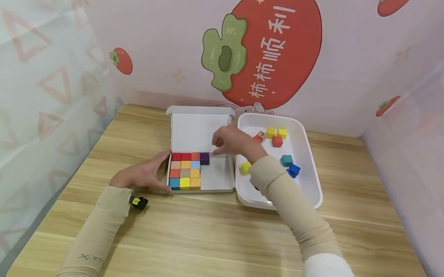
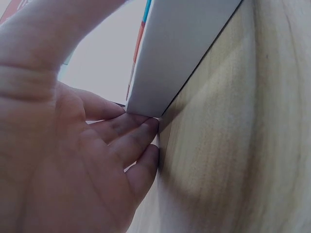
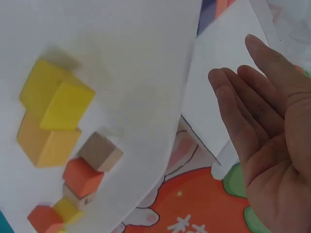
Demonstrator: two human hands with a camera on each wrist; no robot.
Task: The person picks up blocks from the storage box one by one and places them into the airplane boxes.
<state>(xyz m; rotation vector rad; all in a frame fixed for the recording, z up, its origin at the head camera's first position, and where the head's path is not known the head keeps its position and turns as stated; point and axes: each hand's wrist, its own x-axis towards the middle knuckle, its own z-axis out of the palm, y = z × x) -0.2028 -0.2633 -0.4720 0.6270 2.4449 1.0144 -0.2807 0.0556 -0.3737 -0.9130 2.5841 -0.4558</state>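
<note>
A shallow white box point(image 1: 217, 178) lies with its lid point(image 1: 192, 131) raised at the back. Small coloured blocks fill its left part, and a dark purple block point(image 1: 204, 158) stands at the right end of the far row. My left hand point(image 1: 141, 174) grips the box's left end, its thumb at the near corner and its fingertips point(image 2: 150, 127) at the far one. Over the box, right of the purple block, hovers my right hand point(image 1: 231, 140). The right wrist view shows its fingers point(image 3: 233, 111) loosely extended, holding nothing.
Right of the box stands a white plastic tray point(image 1: 312, 179) with loose blocks, among them a teal block point(image 1: 286, 160), a blue block point(image 1: 293, 170) and a yellow block point(image 3: 58, 94). Both sit on a wooden table point(image 1: 210, 245). A printed curtain point(image 1: 156, 28) hangs behind.
</note>
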